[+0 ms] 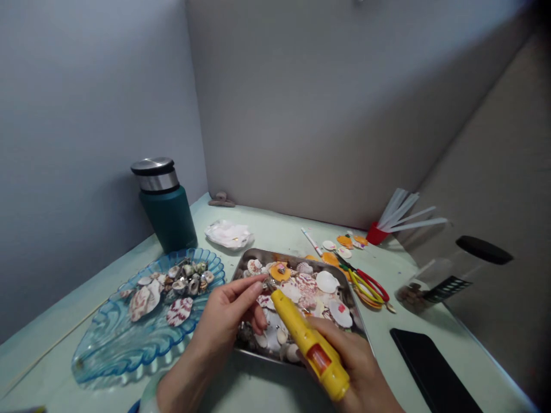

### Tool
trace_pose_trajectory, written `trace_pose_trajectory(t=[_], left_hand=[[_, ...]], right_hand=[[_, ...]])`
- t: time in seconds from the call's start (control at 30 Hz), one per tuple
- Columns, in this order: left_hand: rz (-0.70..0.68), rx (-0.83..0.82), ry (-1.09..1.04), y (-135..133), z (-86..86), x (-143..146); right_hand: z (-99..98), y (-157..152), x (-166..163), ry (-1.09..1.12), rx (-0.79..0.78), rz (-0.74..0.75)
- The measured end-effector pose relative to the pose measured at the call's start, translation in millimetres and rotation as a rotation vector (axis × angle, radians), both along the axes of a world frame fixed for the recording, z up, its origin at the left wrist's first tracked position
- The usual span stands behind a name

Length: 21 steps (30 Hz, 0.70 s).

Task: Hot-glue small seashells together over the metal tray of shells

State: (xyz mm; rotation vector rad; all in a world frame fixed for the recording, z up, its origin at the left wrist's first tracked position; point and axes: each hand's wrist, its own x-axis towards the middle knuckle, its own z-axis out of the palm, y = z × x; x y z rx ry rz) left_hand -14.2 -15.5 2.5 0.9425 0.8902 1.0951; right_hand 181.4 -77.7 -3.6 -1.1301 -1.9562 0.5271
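Note:
In my right hand point(344, 350) is a yellow hot glue gun point(301, 332), its tip tilted up and away over the metal tray point(249, 350). My left hand point(228, 315) is at the tray's left side, thumb and forefinger pinched near the glue gun's tip. Whatever sits between those fingertips is too small to make out. Shells of several kinds fill the tray, among them an orange scallop shell point(279, 272) with a small pink decoration and a white shell point(341, 314) with a pink spot.
On the left, a blue glass dish point(116, 350) holds shells; a green bottle point(167, 215) stands behind it. Pliers and scissors point(370, 287) lie right of the tray. Further right are a red cup point(377, 234) of glue sticks, a clear jar point(439, 281) and a black phone point(434, 370).

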Motion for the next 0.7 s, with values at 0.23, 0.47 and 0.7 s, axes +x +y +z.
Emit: trace_pose_trajectory(t=[0.23, 0.47, 0.7], left_hand=[[-0.007, -0.025, -0.035, 0.9, -1.2, -0.1], [-0.022, -0.055, -0.085, -0.5, 1.6, -1.5], [-0.027, -0.083, -0.067, 0.5, 1.9, -0.1]], right_hand=[[-0.7, -0.2, 2.2, -0.080, 0.122, 0.003], [-2.5, 1.1, 3.9, -0.104, 0.165, -0.012], [-8.3, 1.9, 5.0, -0.079, 0.187, 0.027]])
